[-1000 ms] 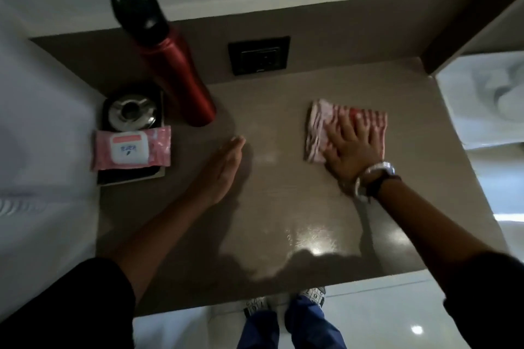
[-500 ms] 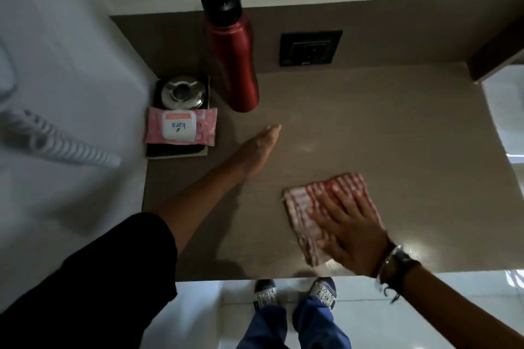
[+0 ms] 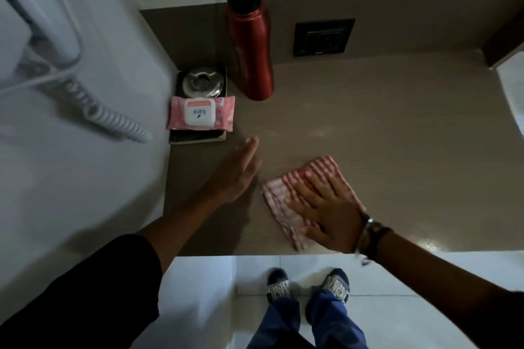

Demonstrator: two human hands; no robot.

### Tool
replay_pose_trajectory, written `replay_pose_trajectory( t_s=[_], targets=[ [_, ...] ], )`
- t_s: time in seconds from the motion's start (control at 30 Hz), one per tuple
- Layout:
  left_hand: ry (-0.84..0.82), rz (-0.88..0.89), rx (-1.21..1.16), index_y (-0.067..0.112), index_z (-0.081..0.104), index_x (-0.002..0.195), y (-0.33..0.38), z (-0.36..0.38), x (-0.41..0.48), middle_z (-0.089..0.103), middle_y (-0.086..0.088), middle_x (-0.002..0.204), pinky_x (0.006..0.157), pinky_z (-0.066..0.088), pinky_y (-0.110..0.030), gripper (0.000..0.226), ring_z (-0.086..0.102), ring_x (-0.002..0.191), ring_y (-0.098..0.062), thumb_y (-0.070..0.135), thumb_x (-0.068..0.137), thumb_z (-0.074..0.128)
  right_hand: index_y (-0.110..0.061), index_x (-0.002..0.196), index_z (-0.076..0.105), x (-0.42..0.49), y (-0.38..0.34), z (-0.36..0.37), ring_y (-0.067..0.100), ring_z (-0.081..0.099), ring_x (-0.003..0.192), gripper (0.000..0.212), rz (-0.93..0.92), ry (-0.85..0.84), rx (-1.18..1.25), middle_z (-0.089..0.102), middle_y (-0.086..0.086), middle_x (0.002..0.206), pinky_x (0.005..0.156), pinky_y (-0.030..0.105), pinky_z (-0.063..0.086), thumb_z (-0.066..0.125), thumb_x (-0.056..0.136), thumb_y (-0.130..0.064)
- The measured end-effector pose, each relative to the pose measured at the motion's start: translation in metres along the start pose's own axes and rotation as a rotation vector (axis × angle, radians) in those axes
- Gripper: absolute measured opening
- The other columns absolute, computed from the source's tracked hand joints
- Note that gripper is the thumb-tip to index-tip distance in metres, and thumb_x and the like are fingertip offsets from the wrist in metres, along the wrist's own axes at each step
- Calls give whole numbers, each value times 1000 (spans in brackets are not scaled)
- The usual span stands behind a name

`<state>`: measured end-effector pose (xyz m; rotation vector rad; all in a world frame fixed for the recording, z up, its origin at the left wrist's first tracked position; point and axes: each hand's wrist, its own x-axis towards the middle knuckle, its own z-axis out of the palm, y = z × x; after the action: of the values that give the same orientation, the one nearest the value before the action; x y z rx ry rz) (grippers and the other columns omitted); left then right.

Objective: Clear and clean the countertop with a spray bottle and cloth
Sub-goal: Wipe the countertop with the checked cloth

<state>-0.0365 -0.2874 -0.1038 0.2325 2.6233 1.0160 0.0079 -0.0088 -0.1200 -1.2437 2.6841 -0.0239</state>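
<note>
A red-and-white striped cloth (image 3: 286, 195) lies folded on the brown countertop (image 3: 397, 136) near its front edge. My right hand (image 3: 329, 212) presses flat on the cloth with fingers spread, covering its right half. My left hand (image 3: 235, 176) rests flat on the bare countertop just left of the cloth, fingers together, holding nothing. No spray bottle is in view.
A tall red bottle (image 3: 251, 45) with a black cap stands at the back. Left of it, a pink wipes pack (image 3: 201, 113) and a metal ashtray (image 3: 201, 82) sit on a dark tray. A wall socket (image 3: 323, 37) is behind. A corded handset (image 3: 42, 45) hangs at left.
My right hand has dragged the cloth from the back right of the countertop toward the front edge and then left, close to my left hand, which has stayed flat on the countertop.
</note>
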Motion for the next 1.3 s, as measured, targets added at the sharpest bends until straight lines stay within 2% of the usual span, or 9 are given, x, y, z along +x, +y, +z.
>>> replay_pose_trajectory(
  t_s=[0.17, 0.3, 0.47, 0.63, 0.83, 0.93, 1.0, 1.13, 1.3],
  targets=[
    [-50, 137, 367, 10, 23, 153, -26, -3, -38, 10, -9, 164, 124, 5, -36, 62, 2, 152, -20, 42, 100, 24, -36, 144, 40, -18, 36, -2, 38, 28, 144, 64, 162, -30, -8, 37, 7, 155, 112, 64, 21, 35, 88, -65],
    [45, 76, 273, 12, 26, 152, -35, 0, -51, 15, -1, 164, 124, 4, -33, 62, 4, 152, -13, 43, 100, 18, -36, 143, 43, 29, -4, -9, 42, 26, 143, 66, 393, -3, 82, 36, 9, 155, 111, 64, 19, 33, 84, -64],
    [73, -150, -168, 9, 39, 146, -19, -3, -45, 28, 0, 160, 117, 1, -11, 62, 16, 150, -9, 37, 96, 14, -34, 141, 42, 40, -63, -3, 43, 32, 140, 57, 67, 83, 54, 39, 12, 153, 108, 69, 20, 33, 89, -57],
    [55, -60, 62, 6, 33, 148, -18, 0, -47, 21, -9, 161, 125, 3, -38, 61, 11, 152, -21, 35, 96, 19, -39, 138, 46, -27, -62, 15, 39, 28, 143, 52, -173, 29, 21, 40, 4, 153, 111, 68, 15, 37, 91, -60],
    [60, -122, 148, 11, 23, 153, -10, 9, -50, 12, -4, 164, 125, 4, -42, 67, 5, 153, -18, 42, 95, 7, -36, 145, 36, -24, -9, 3, 37, 28, 144, 65, 290, -40, 68, 40, 7, 153, 113, 64, 18, 29, 88, -67],
    [120, -153, 135, 7, 25, 151, -9, 16, -50, 13, -11, 163, 124, 6, -45, 48, 9, 152, -26, 16, 104, 21, -39, 147, 30, 22, -33, -9, 39, 20, 146, 76, 510, -36, 106, 25, 6, 160, 112, 65, 12, 20, 83, -79],
    [145, -178, 64, 6, 28, 150, -8, 17, -48, 17, -15, 162, 124, 7, -46, 47, 12, 152, -30, 3, 103, 30, -38, 146, 32, 46, -58, -14, 40, 20, 145, 77, 460, -35, 112, 25, 7, 160, 112, 68, 11, 24, 81, -79],
    [113, -200, -33, 16, 31, 151, -8, 2, -53, 21, -5, 163, 122, 3, -33, 53, 10, 152, -21, 40, 104, 29, -32, 142, 41, 34, -101, -5, 43, 34, 139, 78, 127, -17, 116, 41, 12, 152, 108, 69, 20, 31, 81, -79],
    [97, -135, 72, 4, 29, 149, -8, 17, -59, 14, -18, 162, 122, 2, -41, 47, 10, 152, -32, 12, 104, 22, -34, 136, 50, -40, -74, 8, 38, 36, 140, 71, 109, -53, 100, 47, 8, 148, 108, 67, 22, 33, 83, -77]
  ],
)
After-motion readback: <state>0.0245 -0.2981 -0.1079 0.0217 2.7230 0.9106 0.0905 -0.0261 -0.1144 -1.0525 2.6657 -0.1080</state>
